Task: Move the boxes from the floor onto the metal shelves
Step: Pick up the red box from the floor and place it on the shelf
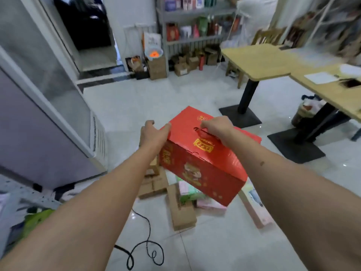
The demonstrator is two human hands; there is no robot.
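Gripping the cut-out handle on top, the right hand (214, 127) carries the red printed cardboard box (203, 157) above the small brown cartons (170, 194) on the floor, while the left hand (154, 133), fingers loosely spread, presses one corner, probably to steady it toward the grey metal shelves (197, 26).

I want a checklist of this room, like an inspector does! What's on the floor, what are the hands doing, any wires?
Surface: pale tiled floor, glossy.
Job's things: red box lifted above the floor; metal shelves across the room, already stocked.
Clutter: brown cardboard boxes and pastel packs lie under the red box.
Grippers: right hand grips the box's top handle slot; left hand presses its left end.
Cables: black cable looped on the floor.
Surroundings: wooden tables on the right, doorway on the left.
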